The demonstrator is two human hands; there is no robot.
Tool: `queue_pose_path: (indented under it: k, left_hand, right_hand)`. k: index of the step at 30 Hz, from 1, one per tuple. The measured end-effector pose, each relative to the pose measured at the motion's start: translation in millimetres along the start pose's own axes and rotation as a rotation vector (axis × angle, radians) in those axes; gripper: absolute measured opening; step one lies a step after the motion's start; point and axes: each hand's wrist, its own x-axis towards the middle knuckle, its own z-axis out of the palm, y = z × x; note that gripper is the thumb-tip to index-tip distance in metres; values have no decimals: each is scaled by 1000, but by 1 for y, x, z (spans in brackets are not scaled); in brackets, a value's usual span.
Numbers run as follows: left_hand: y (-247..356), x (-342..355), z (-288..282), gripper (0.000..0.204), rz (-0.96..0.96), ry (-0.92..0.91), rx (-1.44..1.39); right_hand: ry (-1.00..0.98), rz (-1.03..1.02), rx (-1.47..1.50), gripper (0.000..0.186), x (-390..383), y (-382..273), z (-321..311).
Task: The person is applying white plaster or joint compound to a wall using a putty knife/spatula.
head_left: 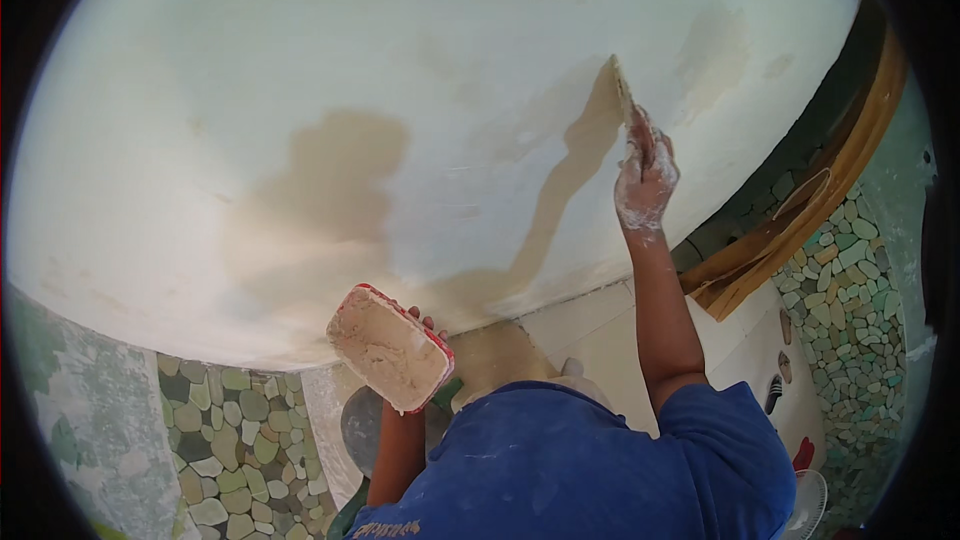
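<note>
In my left hand is a red rectangular tub, held low in front of me and tilted. Its inside is filled with beige filler paste; most of that hand is hidden behind the tub. My right hand, smeared with white paste, is raised and closed round a putty knife. The knife's blade is seen edge-on, at or very near the pale wall; I cannot tell whether it touches. Beige patches mark the wall around it, and my shadow falls across it.
To the right stands a wooden frame beside a dark opening. Pebble-stone surfaces show at both sides, with pale floor tiles between. A dark round object is below the tub, and a fan is at lower right.
</note>
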Motion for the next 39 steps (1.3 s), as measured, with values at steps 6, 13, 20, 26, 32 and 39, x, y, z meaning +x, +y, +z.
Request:
queue_pose_path:
  k: [6, 13, 20, 26, 32, 39]
  left_hand:
    - [-1, 0, -5, 63, 3, 2, 32]
    - [-6, -5, 7, 66, 77, -8, 93]
    - [2, -13, -11, 64, 17, -49, 85]
    - [1, -4, -6, 63, -6, 30, 59]
    - [0, -3, -7, 59, -7, 8, 90]
    - [-2, -1, -8, 60, -8, -42, 94]
  right_hand:
    - [-429, -326, 222, 36, -80, -2, 57]
    - [-101, 1, 549, 33, -19, 39, 12]
    - [-97, -17, 673, 30, -20, 19, 45]
    - [-379, -163, 694, 26, -31, -26, 25]
    - [67, -131, 190, 36, 55, -7, -20]
    - [-523, -401, 58, 22, -5, -53, 12]
